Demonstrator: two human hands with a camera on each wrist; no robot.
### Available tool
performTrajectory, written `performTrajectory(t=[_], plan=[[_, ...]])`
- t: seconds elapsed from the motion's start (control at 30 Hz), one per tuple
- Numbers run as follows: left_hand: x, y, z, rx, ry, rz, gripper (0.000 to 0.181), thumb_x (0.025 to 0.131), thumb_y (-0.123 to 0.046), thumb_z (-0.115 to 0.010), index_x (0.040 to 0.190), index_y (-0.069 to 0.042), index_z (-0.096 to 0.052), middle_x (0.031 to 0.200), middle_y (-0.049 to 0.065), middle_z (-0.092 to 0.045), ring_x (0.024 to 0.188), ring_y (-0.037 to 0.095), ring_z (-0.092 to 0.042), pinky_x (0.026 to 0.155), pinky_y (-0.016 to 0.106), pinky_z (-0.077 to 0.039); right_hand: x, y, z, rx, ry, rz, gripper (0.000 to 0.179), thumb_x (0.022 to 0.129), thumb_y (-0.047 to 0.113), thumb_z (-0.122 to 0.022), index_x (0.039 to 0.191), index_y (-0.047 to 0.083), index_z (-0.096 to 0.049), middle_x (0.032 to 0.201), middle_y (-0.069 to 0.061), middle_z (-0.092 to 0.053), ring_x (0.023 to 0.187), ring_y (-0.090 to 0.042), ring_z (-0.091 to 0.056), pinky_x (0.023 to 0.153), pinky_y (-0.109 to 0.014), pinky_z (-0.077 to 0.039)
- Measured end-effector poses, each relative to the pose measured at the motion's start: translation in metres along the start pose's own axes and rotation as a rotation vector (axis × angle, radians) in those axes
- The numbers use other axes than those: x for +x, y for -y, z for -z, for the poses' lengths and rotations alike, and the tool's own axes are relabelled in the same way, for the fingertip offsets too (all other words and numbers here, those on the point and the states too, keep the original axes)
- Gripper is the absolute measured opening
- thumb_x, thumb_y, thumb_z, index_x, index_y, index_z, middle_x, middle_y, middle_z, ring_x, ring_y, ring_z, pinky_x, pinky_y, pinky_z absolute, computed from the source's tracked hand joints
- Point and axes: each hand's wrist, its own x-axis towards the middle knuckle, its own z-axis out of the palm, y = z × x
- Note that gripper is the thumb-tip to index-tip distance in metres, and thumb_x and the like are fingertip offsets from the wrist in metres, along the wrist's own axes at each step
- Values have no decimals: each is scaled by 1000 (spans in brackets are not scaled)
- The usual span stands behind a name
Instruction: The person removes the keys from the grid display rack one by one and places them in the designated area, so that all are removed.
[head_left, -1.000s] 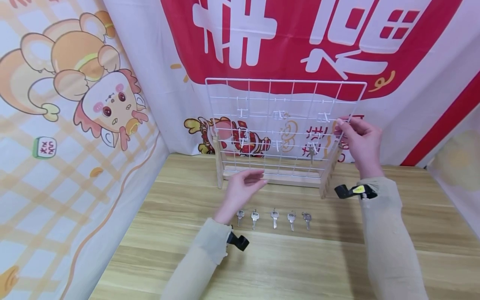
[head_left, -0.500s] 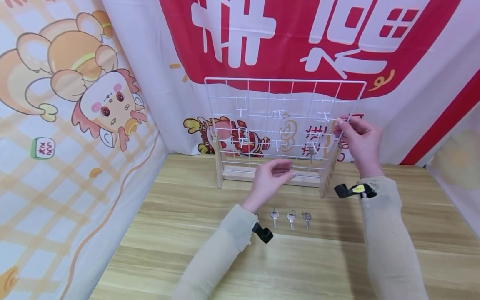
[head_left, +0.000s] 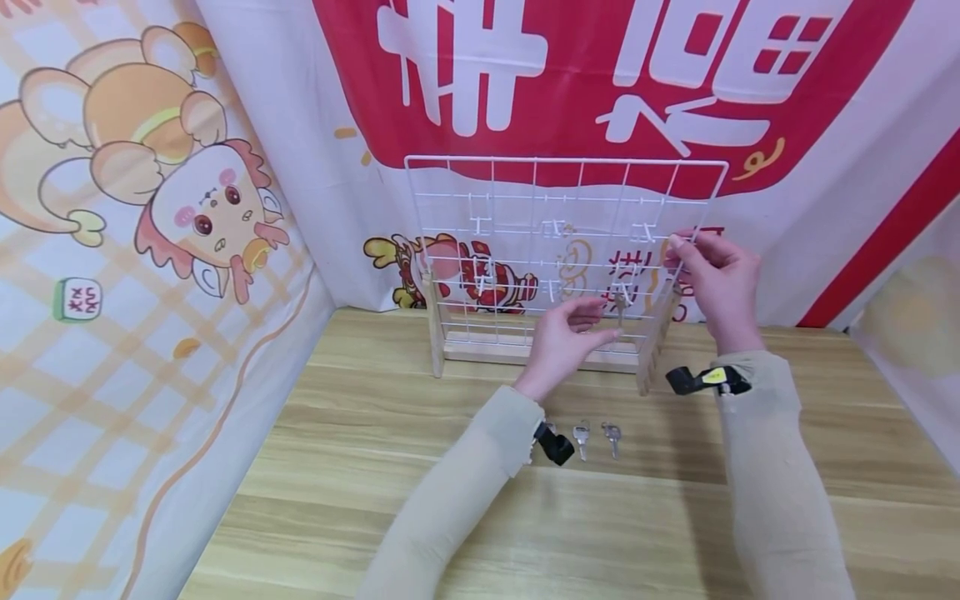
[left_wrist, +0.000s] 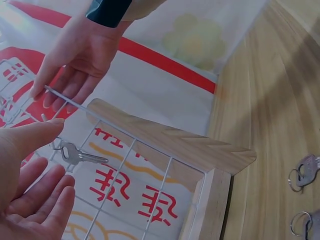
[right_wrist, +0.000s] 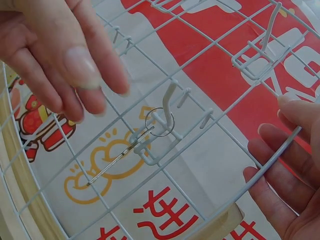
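A white wire grid rack (head_left: 566,159) stands upright in a wooden base (head_left: 517,354). On its lower right hook hangs a silver key (left_wrist: 75,155) by a ring, seen in all views. My left hand (head_left: 566,342) is just left of that key, thumb and fingers spread apart, holding nothing. In the right wrist view a gap shows between the left fingertips (right_wrist: 82,70) and the key. My right hand (head_left: 720,279) grips the right edge wire of the rack between thumb and fingers.
White hooks (head_left: 553,227) sit on the grid in two rows. More ringed keys (head_left: 581,439) lie on the wooden table (head_left: 300,500) in front of the rack; my left wrist partly covers one. A printed cloth (head_left: 360,217) hangs behind, another at the left.
My left hand has moved right and upward along the rack toward the hanging key, its forearm now covering the leftmost keys on the table. The right hand keeps its place on the rack.
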Motion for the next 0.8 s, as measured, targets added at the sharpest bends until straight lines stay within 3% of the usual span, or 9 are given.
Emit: performTrajectory(t=[0.17, 0.33, 0.4, 0.47, 0.63, 0.8], plan=[[10, -3, -5, 13, -10, 8, 47, 81, -9, -88, 124, -3, -69, 109, -3, -71, 104, 21, -68, 91, 21, -53, -1, 1, 0, -1, 2, -10, 46, 86, 43, -79, 125, 19, -75, 116, -4, -73, 101, -18, -71, 85, -23, -56], [17, -6, -13, 16, -53, 19, 41, 82, -10, -86, 120, -3, -71, 111, 7, -73, 96, 14, -68, 86, 18, -54, 1, 0, 0, -4, -2, 0, 46, 86, 43, -79, 124, 18, -75, 114, -4, -73, 100, -17, -71, 83, -22, -56], [19, -6, -15, 15, -63, 19, 40, 83, -10, -86, 119, -3, -71, 112, 10, -73, 97, 18, -70, 84, 17, -54, 1, 0, 0, 3, -3, 12, 45, 86, 42, -79, 124, 17, -75, 112, -5, -73, 98, -17, -71, 81, -22, -56], [22, -5, -17, 21, -70, 13, 37, 83, -11, -86, 117, -5, -73, 109, 8, -74, 95, 18, -70, 81, 16, -54, 1, 0, 0, 8, -3, 20, 44, 87, 41, -79, 123, 16, -75, 111, -5, -73, 97, -17, -71, 81, -22, -56], [27, -3, -22, 58, -97, 8, 27, 86, -12, -84, 112, -8, -76, 100, -2, -74, 83, 2, -66, 77, 15, -54, 0, 0, -1, -2, -2, -2, 46, 86, 43, -79, 125, 19, -75, 116, -4, -73, 102, -17, -70, 85, -23, -56], [29, -3, -26, 83, -120, -1, 19, 88, -12, -82, 106, -9, -77, 95, -6, -74, 79, -1, -64, 73, 15, -54, 0, 0, -1, 0, -5, -2, 45, 86, 43, -78, 124, 18, -75, 114, -4, -73, 100, -17, -70, 82, -22, -56]])
